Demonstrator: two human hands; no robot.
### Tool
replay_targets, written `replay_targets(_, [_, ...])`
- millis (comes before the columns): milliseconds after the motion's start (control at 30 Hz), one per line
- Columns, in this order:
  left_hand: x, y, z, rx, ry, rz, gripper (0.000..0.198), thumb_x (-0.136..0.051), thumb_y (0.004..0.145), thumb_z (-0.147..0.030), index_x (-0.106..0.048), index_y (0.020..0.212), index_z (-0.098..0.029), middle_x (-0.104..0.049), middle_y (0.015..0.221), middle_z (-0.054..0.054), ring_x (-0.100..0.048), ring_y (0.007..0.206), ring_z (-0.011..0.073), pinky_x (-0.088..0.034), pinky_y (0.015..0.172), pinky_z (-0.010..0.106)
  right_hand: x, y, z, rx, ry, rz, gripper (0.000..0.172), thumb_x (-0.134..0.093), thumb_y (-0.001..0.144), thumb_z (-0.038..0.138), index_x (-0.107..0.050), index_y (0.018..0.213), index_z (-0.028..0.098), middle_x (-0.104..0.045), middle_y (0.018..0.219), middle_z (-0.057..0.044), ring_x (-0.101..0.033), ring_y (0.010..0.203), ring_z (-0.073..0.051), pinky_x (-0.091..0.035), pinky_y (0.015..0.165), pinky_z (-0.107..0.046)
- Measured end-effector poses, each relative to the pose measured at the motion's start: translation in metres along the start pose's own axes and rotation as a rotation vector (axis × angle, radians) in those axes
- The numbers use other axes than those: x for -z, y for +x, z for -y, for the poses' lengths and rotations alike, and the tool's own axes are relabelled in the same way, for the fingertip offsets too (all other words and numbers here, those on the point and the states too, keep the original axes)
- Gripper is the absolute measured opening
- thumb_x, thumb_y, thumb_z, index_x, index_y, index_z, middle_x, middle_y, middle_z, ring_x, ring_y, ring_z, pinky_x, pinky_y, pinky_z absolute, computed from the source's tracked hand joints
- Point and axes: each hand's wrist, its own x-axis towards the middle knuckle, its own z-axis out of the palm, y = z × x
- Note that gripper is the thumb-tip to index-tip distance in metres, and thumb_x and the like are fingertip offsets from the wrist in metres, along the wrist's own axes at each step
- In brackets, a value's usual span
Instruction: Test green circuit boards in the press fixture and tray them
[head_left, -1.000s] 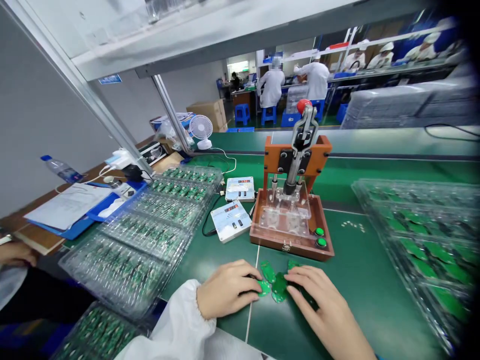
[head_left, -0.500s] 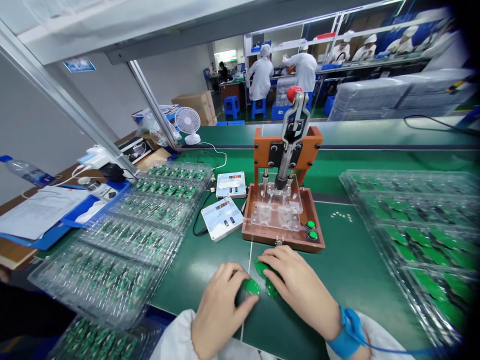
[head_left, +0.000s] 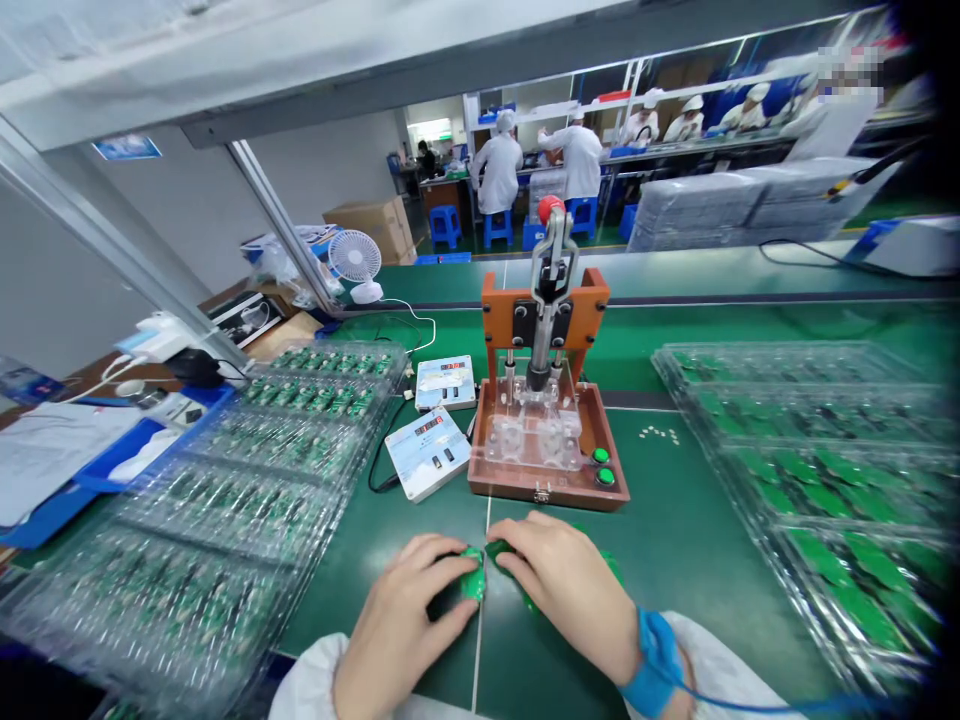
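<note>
At the near edge of the bench (head_left: 675, 540), head view: the left hand (head_left: 397, 615) has its fingers (head_left: 439, 553) curled and closed, with thumb and forefinger pinching a small green board (head_left: 472, 585) by its edges. The right hand (head_left: 574, 585) lies palm-down just beside it, fingers bent over the loose boards (head_left: 501, 550). Contact is plain, but whether they grip anything cannot be told. A blue wrist strap (head_left: 649, 650) sits behind that hand.

Handling, as judged: the boards look thin, light and stiff, with fine parts liable to damage. Hold is best taken on the bare edges, not the faces.

Clearances: directly beyond the fingertips stands the press fixture (head_left: 544, 470), near but apart, its lever (head_left: 551, 250) raised. Left of the left fingers, a meter box (head_left: 429, 452) and the clear trays (head_left: 247, 480) crowd in. Right of the right fingers lies open bench before the far trays (head_left: 810, 470). Room to move is best on that right side.
</note>
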Motion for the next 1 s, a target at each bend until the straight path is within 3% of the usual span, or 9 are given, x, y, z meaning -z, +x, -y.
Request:
replay_targets(133, [0.026,0.043,0.001,-0.145,-0.042,-0.179,0.019,-0.069,0.093,-0.024,-0.070,0.111,-0.027,-0.068,0.123,0.004,-0.061,0.116,0.0245,-0.055,0.099,0.044,0.029,-0.008,-0.026,-0.103,0.297,-0.302,0.014,-0.062,0.099,0.027,-0.069,0.111,0.031,-0.071,0.098,0.003,-0.067,0.086,-0.018,-0.052,0.078,-0.031])
replay_targets(233, [0.032,0.090,0.001,-0.237,-0.018,-0.220,0.017,-0.069,0.092,-0.024,-0.073,0.109,-0.024,-0.070,0.121,0.006,-0.061,0.115,0.0261,-0.054,0.100,0.047,0.048,0.002,-0.054,-0.201,0.375,-0.488,0.024,-0.062,0.094,0.044,-0.070,0.108,0.027,-0.071,0.091,0.000,-0.067,0.081,-0.019,-0.050,0.073,-0.031])
replay_targets(400, [0.019,0.146,0.003,-0.334,0.054,-0.224,0.014,-0.075,0.087,-0.021,-0.076,0.102,-0.019,-0.074,0.114,0.006,-0.061,0.114,0.0287,-0.054,0.100,0.049,0.054,0.033,-0.080,-0.194,0.383,-0.539,0.036,-0.057,0.091,0.049,-0.069,0.111,0.021,-0.071,0.089,-0.003,-0.066,0.076,-0.020,-0.052,0.070,-0.031])
replay_targets(500, [0.013,0.153,0.004,-0.342,0.053,-0.192,0.015,-0.074,0.087,-0.020,-0.076,0.102,-0.019,-0.073,0.117,0.005,-0.060,0.115,0.0283,-0.053,0.103,0.050,0.051,0.042,-0.081,-0.187,0.297,-0.555,0.032,-0.058,0.090,0.044,-0.072,0.108,0.022,-0.070,0.091,-0.005,-0.064,0.081,-0.023,-0.053,0.078,-0.037])
replay_targets(700, [0.010,0.148,0.004,-0.315,0.037,-0.189,0.015,-0.067,0.090,-0.019,-0.074,0.104,-0.018,-0.068,0.129,0.006,-0.053,0.132,0.0309,-0.046,0.111,0.054,0.053,0.046,-0.080,-0.134,0.159,-0.547,0.024,-0.063,0.090,0.035,-0.072,0.109,0.024,-0.062,0.121,-0.009,-0.053,0.118,-0.032,-0.044,0.103,-0.049])
replay_targets(800, [0.005,0.147,0.004,-0.302,-0.013,-0.178,0.015,-0.065,0.090,-0.017,-0.072,0.104,-0.018,-0.071,0.125,0.006,-0.057,0.128,0.0301,-0.047,0.110,0.055,0.056,0.049,-0.084,-0.123,0.148,-0.516,0.028,-0.066,0.088,0.032,-0.069,0.114,0.024,-0.062,0.122,-0.009,-0.052,0.118,-0.031,-0.042,0.105,-0.049])
replay_targets(1000, [-0.009,0.141,0.008,-0.248,-0.122,-0.266,0.017,-0.061,0.095,-0.021,-0.071,0.108,-0.018,-0.067,0.133,0.008,-0.052,0.134,0.0304,-0.046,0.110,0.057,0.057,0.056,-0.086,-0.133,0.153,-0.533,0.034,-0.069,0.081,0.031,-0.067,0.114,0.022,-0.064,0.120,-0.008,-0.055,0.111,-0.031,-0.043,0.100,-0.049])
